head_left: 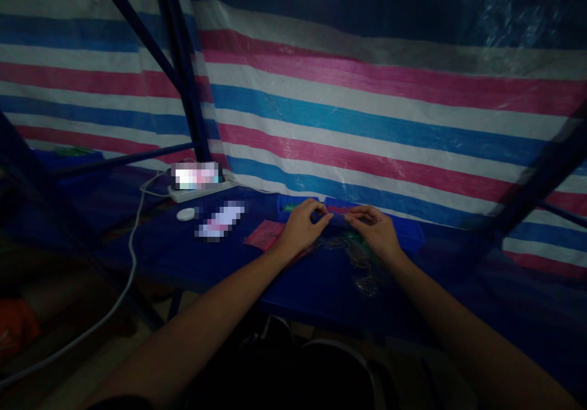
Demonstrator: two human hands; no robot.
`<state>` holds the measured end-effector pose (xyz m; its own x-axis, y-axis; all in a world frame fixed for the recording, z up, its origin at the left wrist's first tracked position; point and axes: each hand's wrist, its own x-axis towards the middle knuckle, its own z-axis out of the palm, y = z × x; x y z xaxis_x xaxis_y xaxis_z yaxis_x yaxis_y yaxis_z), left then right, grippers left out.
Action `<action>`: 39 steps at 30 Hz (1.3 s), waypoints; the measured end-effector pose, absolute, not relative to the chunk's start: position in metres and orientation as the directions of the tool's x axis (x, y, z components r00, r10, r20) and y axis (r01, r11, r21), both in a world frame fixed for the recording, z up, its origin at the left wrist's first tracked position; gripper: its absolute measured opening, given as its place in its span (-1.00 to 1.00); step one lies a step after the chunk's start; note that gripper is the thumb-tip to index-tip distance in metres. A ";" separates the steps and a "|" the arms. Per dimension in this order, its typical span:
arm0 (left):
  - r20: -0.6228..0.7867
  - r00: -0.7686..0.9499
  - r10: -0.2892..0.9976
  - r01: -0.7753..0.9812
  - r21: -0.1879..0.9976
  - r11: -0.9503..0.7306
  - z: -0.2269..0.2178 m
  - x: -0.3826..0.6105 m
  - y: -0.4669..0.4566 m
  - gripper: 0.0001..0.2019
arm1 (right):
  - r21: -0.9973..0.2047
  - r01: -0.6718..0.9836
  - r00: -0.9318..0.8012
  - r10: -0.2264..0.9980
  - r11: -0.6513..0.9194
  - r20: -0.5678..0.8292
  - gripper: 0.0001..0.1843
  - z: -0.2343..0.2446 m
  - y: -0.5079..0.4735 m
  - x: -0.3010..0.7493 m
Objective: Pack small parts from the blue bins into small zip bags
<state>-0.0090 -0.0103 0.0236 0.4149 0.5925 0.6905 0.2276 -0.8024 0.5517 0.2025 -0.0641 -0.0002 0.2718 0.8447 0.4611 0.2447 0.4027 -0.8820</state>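
On a dark blue tabletop [316,287], my left hand [300,229] and my right hand [370,231] meet at the fingertips. Both pinch a small dark blue strip [337,219], whose exact kind is too dark to tell. Just behind them lies a long blue tray [406,234] holding some small coloured pieces. A crumpled clear plastic bag [362,270] with green inside lies under my right hand. A pink sheet [265,234] sits beside my left wrist.
Further left stand a white power strip [204,193], a white cable [132,257] running off the table edge, a small white oval object [186,214] and a pixelated item [220,220]. Striped plastic tarpaulin [380,122] and dark metal poles [181,61] stand behind the table.
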 end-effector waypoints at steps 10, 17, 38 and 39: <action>0.452 0.659 0.601 0.016 0.790 -0.612 0.020 -0.004 -0.019 -0.61 | -0.634 0.580 0.130 0.710 0.512 0.692 -0.73 0.007 -0.079 0.190; 0.442 0.643 0.625 0.026 0.803 -0.595 0.018 -0.005 -0.014 -0.63 | -0.624 0.572 0.051 0.735 0.533 0.676 -0.72 0.004 -0.078 0.191; 0.430 0.672 0.602 0.063 0.777 -0.626 0.016 -0.004 -0.010 -0.69 | -0.875 0.232 0.171 0.868 0.425 0.467 -0.52 0.005 -0.071 0.193; 0.420 0.660 0.623 0.085 0.783 -0.617 0.016 -0.004 -0.010 -0.67 | -0.871 0.249 0.195 0.860 0.423 0.472 -0.54 0.005 -0.072 0.193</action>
